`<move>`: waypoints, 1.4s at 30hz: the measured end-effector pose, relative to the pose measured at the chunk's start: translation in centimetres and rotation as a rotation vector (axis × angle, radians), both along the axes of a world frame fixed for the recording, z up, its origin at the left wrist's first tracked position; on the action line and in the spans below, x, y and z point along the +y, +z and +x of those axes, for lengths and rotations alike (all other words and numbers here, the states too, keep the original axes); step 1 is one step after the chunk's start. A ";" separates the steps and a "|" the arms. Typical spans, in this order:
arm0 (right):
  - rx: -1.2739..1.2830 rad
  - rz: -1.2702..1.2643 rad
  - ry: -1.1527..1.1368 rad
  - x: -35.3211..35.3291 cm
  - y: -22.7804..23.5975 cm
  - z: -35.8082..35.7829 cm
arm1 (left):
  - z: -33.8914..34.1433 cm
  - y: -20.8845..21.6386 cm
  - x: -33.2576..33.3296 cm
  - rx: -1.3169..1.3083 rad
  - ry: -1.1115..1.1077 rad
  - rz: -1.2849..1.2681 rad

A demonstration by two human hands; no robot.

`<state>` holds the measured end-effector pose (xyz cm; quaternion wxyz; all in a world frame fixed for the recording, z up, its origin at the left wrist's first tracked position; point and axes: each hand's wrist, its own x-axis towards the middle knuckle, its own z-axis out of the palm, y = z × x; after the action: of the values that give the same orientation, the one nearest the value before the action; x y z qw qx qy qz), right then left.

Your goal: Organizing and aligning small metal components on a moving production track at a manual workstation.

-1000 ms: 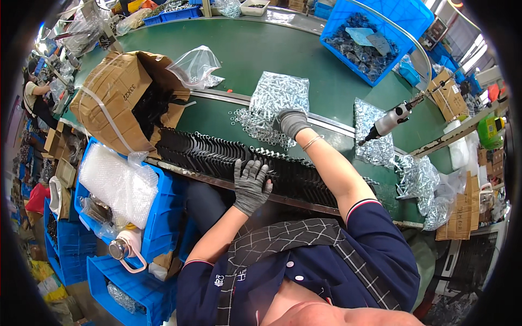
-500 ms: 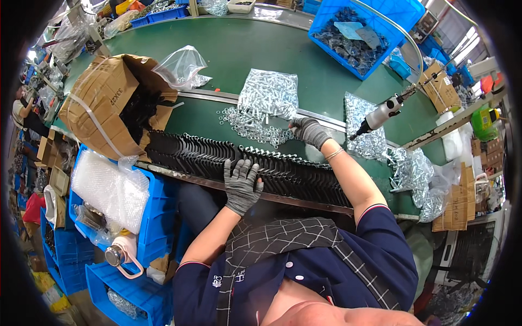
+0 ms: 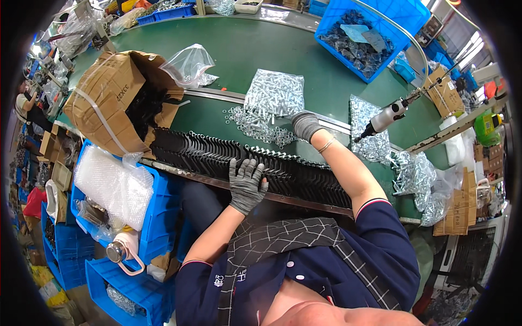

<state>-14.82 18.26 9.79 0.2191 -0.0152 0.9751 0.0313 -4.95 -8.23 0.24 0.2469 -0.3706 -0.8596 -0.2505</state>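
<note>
A long row of black bent metal parts (image 3: 196,157) lies along the near edge of the green table, with shiny rings or nuts along its far side. My left hand (image 3: 247,187), in a grey striped glove, rests on the row with its fingers stretched out. Beyond the row, my gloved right hand (image 3: 306,126) is at the lower right corner of a clear bag of silvery bolts (image 3: 274,93). Its fingers are curled, and the fingertips and anything in them are hidden. Loose metal rings (image 3: 261,127) are spread between the bag and the row.
A cardboard box (image 3: 106,100) of black parts lies tipped at the left. A power screwdriver (image 3: 386,117) hangs over another bag of hardware (image 3: 361,108) at the right. Farther back stands a blue bin (image 3: 340,54). Blue crates (image 3: 163,217) flank my left side.
My right hand has shifted slightly away and left, closer to the bag of bolts, and its fingers look more curled. The left hand stays on the row. The whole view has shifted slightly.
</note>
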 end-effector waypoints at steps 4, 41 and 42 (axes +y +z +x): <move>0.172 0.041 0.092 1.1 -3.5 -1.0 | 0.0 0.1 -0.1 -0.005 -0.004 0.010; 0.591 -0.074 0.231 -13.1 -3.6 4.1 | 0.0 0.3 -0.1 -0.048 0.021 -0.053; 0.609 -0.083 0.234 -13.1 -4.0 4.1 | 0.0 0.2 -0.2 -0.054 0.022 -0.061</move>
<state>-10.76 5.12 5.81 -0.0884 -0.1258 0.9879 0.0197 -4.94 -8.40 0.47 0.2148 -0.3618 -0.8771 -0.2316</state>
